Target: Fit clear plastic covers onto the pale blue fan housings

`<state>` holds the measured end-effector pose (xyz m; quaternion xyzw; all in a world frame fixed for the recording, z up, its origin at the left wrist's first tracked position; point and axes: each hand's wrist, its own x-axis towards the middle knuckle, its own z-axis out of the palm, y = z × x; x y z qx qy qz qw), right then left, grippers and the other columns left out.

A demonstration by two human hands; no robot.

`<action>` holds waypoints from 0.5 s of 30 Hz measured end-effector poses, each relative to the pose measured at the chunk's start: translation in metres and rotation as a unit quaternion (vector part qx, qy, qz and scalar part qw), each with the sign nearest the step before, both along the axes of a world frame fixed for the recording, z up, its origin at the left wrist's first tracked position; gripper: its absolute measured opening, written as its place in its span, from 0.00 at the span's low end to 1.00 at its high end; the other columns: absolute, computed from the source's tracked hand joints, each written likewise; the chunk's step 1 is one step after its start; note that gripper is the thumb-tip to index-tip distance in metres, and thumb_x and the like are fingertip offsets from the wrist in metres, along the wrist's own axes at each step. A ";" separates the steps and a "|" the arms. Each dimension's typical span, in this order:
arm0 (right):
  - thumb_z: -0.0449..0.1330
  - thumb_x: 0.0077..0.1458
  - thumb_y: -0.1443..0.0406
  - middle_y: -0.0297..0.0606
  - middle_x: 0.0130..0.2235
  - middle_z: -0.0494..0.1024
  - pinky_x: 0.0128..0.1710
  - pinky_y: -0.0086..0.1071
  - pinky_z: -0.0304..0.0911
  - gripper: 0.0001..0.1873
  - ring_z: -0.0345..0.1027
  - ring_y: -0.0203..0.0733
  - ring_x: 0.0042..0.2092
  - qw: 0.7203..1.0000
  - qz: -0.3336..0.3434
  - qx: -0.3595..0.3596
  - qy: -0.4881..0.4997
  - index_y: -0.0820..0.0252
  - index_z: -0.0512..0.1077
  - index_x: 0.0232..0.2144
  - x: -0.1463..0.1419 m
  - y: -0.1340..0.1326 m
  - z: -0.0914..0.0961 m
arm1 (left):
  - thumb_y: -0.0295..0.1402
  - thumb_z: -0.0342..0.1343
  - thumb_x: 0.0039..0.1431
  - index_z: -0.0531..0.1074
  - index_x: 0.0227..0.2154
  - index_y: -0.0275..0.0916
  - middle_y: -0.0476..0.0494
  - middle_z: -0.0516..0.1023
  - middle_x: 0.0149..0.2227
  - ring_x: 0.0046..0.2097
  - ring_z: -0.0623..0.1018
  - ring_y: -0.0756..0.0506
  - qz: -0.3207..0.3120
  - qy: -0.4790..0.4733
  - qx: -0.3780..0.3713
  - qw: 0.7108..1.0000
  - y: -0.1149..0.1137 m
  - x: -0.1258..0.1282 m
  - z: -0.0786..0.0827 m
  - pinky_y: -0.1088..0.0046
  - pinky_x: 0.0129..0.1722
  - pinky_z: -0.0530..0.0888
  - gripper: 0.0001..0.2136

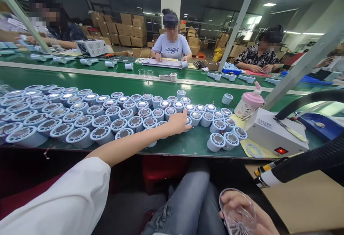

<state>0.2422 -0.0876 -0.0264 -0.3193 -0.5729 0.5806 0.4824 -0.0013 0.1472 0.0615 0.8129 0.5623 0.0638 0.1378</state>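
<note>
My left hand reaches out over the green conveyor belt. Its fingers are curled onto a small light-blue round fan housing in a dense crowd of several such housings. My right hand rests low by my lap at the bottom right. It is closed around a clear round plastic grille. My white sleeve and jeans fill the bottom of the view.
A white box with a red lit switch stands right of the housings, with a pink-lidded bottle behind it. A black corrugated hose crosses a tan board. Three people sit across the belt; cardboard boxes are stacked behind.
</note>
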 end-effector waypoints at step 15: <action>0.56 0.56 0.65 0.51 0.53 0.63 0.42 0.48 0.70 0.26 0.65 0.58 0.51 0.749 -0.171 0.322 -0.553 0.49 0.64 0.58 -0.049 0.029 0.048 | 0.46 0.48 0.52 0.68 0.34 0.36 0.49 0.69 0.26 0.23 0.69 0.51 -0.039 -0.372 -0.546 0.749 -0.105 0.001 -0.022 0.75 0.21 0.68 0.16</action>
